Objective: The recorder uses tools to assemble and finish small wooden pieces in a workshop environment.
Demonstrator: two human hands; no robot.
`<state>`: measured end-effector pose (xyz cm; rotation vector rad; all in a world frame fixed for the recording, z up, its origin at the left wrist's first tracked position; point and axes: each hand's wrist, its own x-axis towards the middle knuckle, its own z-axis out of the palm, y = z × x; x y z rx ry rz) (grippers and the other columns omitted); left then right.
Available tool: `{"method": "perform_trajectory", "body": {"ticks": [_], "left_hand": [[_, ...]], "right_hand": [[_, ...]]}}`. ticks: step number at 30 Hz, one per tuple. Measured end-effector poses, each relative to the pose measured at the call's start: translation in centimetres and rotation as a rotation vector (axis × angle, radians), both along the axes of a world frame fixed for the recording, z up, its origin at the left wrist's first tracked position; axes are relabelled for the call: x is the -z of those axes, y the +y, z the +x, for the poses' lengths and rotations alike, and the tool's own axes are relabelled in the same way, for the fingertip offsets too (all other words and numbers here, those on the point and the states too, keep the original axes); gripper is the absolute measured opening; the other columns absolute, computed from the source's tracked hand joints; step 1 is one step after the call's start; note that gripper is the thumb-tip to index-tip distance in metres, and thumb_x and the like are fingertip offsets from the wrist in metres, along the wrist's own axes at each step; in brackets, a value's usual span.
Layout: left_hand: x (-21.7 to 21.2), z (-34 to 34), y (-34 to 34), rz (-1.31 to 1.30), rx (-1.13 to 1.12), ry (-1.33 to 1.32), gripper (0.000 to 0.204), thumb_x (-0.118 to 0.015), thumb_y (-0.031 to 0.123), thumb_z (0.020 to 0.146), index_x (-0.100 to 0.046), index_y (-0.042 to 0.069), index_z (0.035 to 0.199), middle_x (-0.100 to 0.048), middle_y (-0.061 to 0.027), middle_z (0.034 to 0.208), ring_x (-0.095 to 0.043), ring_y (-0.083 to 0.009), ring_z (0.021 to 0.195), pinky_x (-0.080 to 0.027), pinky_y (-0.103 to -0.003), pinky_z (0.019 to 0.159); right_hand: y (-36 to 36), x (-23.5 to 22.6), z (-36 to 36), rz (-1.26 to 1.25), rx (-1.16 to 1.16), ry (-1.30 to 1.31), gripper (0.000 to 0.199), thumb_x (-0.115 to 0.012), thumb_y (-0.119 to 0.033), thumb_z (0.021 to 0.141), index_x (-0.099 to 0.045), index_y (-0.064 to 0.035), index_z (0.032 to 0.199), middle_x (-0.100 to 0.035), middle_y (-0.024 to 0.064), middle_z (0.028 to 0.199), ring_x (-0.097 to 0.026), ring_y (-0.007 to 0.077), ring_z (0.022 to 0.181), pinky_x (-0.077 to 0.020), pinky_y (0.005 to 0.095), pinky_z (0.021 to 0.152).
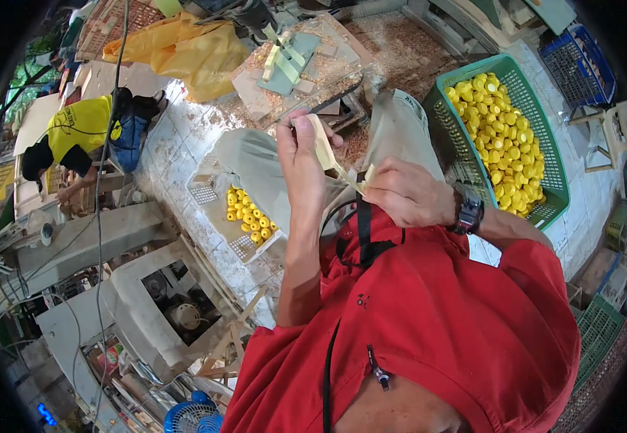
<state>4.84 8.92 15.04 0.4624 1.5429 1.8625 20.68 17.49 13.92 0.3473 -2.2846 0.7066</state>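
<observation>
Above my lap, my left hand [303, 155] grips a pale cream-coloured piece [323, 146] between thumb and fingers. A narrow pale strip [347, 177] runs from that piece toward my right hand [408, 193], whose fingers are pinched on its end. Whether the piece is tape or wood I cannot tell. Just beyond my hands stands a low work surface [342, 54] strewn with shavings. On it lies a grey-green board [300, 45] with light green strips on top.
To the right, a green plastic crate [555, 155] holds many yellow discs [497, 130]. A white basket [245, 249] with yellow bead-like pieces [245, 211] sits by my left leg. Yellow sheeting [198, 54] lies beyond. At far left, a person in a yellow shirt [82, 126] bends over near machinery.
</observation>
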Motion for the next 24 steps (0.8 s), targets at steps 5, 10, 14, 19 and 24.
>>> {"method": "perform_trajectory", "body": {"ticks": [5,10,14,19,24], "left_hand": [[0.5,-2.0,-0.2,0.172,-0.124,-0.325,0.027,-0.043,0.024,0.102,-0.048,0.004,0.119,-0.059,-0.0081,0.09,-0.058,-0.0181,0.077,-0.05,-0.032,0.065],[0.2,-2.7,-1.5,0.264,-0.03,-0.375,0.024,-0.05,0.026,0.1,-0.053,0.009,0.117,-0.063,-0.0091,0.098,-0.06,-0.0176,0.082,-0.053,-0.032,0.069],[-0.6,-1.4,-1.5,0.267,-0.043,-0.431,0.021,-0.051,0.024,0.099,-0.052,0.011,0.116,-0.064,-0.0114,0.097,-0.062,-0.0184,0.083,-0.057,-0.033,0.067],[-0.9,0.0,-0.9,0.318,-0.146,-0.504,0.019,-0.055,0.022,0.097,-0.051,0.01,0.112,-0.063,-0.0113,0.096,-0.063,-0.0198,0.082,-0.057,-0.034,0.068],[-0.1,0.4,-0.6,0.395,-0.159,-0.408,0.023,-0.057,0.02,0.096,-0.048,0.008,0.113,-0.063,-0.0122,0.097,-0.064,-0.0226,0.085,-0.057,-0.036,0.072]], "right_hand": [[-1.5,0.2,0.9,-0.095,0.036,0.116,0.028,-0.064,-0.005,0.071,-0.063,-0.0053,0.099,-0.053,0.0064,0.079,-0.055,0.0269,0.072,-0.0471,0.0361,0.063],[-0.9,-0.8,1.2,-0.275,0.453,-0.174,0.031,-0.065,-0.002,0.082,-0.066,-0.0076,0.113,-0.053,0.0072,0.071,-0.053,0.023,0.062,-0.042,0.0328,0.053],[0.9,0.1,-0.9,-0.428,0.496,-0.015,0.015,-0.074,-0.007,0.077,-0.067,-0.0033,0.091,-0.06,0.0073,0.072,-0.058,0.0177,0.062,-0.0441,0.0276,0.055],[-1.0,-0.1,-2.6,-0.671,0.545,-0.083,0.02,-0.075,-0.007,0.078,-0.056,-0.0015,0.073,-0.057,0.0019,0.066,-0.054,0.0101,0.056,-0.0422,0.0242,0.052],[-1.7,1.1,-4.1,-1.142,0.389,-0.331,0.017,-0.071,-0.007,0.08,-0.055,-0.002,0.08,-0.048,-0.006,0.066,-0.043,0.0001,0.06,-0.0352,0.0196,0.051]]}}
